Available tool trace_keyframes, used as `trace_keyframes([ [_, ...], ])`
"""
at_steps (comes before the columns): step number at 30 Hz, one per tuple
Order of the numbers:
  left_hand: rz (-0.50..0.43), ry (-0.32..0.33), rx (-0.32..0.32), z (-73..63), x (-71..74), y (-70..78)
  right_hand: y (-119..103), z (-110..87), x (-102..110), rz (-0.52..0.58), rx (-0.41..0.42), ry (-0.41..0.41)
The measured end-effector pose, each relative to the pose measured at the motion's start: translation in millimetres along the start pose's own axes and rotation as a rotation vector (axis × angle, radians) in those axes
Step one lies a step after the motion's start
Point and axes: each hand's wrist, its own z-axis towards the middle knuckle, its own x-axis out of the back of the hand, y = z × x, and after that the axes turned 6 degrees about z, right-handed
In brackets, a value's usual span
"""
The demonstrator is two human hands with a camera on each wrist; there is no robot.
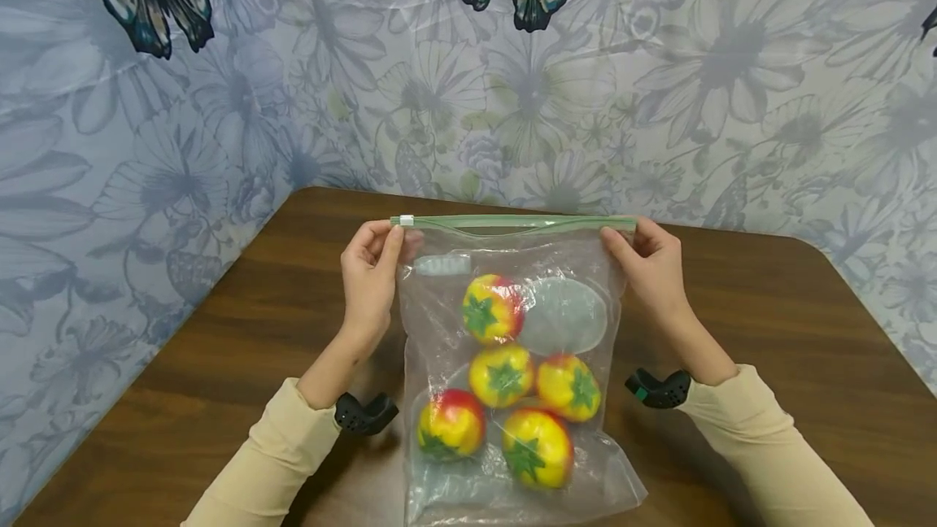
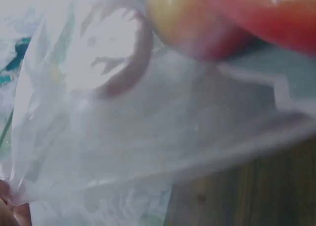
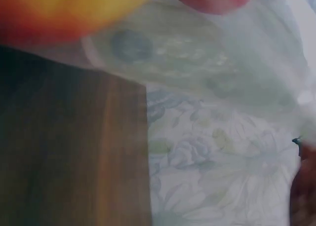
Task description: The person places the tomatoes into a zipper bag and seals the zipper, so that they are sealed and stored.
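Observation:
A clear zip bag (image 1: 439, 332) hangs upright between the two hands, its green zip strip (image 1: 512, 223) along the top. My left hand (image 1: 369, 275) pinches the top left corner, beside the white slider (image 1: 406, 220). At the top right corner my right hand (image 1: 651, 267) grips the bag between thumb and fingers. Inside are several yellow and red toy fruits with green star-shaped leaves, one fruit (image 1: 493, 309) above the others. In the left wrist view a reddish fruit (image 2: 197, 23) shows through the plastic; the right wrist view has a yellow-red fruit (image 3: 64, 14) close up.
A brown wooden table (image 1: 241, 332) lies under the bag. Behind it a pale cloth with flowers and butterflies (image 1: 512, 104) covers the wall. Black bands sit on the left wrist (image 1: 364, 415) and right wrist (image 1: 659, 390).

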Motion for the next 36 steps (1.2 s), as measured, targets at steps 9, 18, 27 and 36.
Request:
trace_keyframes([
  [9,-0.124,0.075,-0.068,-1.8,-8.8,-4.5,-16.6,27.8,-26.4,-0.217,0.102,-0.049],
  [18,-0.138,0.054,-0.071,-6.6,-10.3,2.6,-42.4,41.4,-119.8,-0.391,0.131,-0.578],
  [27,-0.158,0.066,-0.081,-6.2,-13.4,6.5,-47.6,47.7,-163.3,-0.524,0.149,-0.605],
  [36,-0.155,0.054,-0.104,-8.7,-10.0,8.0,-47.5,44.0,-156.9,-0.515,0.162,-0.585],
])
